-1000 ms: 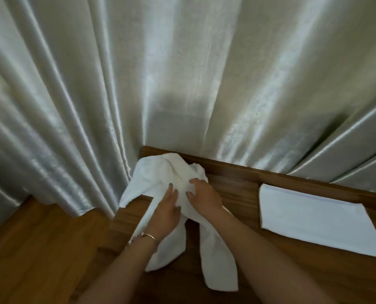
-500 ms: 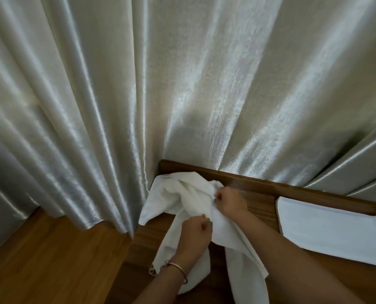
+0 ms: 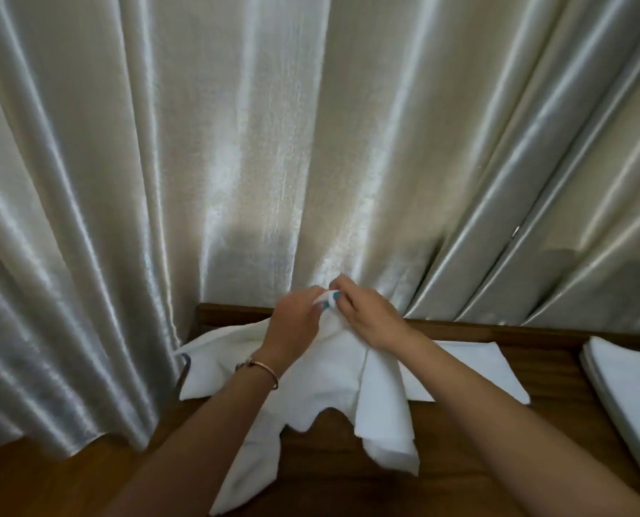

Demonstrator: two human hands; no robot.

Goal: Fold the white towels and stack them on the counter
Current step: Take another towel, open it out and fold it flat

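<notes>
Since a moment ago both my hands have risen off the counter and come together, lifting the white towel [image 3: 333,371] by its top edge in front of the curtain. Nearest me, the towel's loose ends hang down over the wooden counter [image 3: 471,438], one tail drooping past the front edge at the left, another flap hanging lower on the right. A bracelet [image 3: 260,367] sits on my left wrist. Higher up, my left hand [image 3: 294,322] pinches the gathered edge with curled fingers, and my right hand [image 3: 367,317] pinches the same edge right beside it, fingertips almost meeting. Behind the hanging cloth a folded towel [image 3: 475,371] lies flat on the counter, and a second folded towel [image 3: 628,389] rests at the far right. Beyond everything hangs the pale satin curtain [image 3: 273,143].
</notes>
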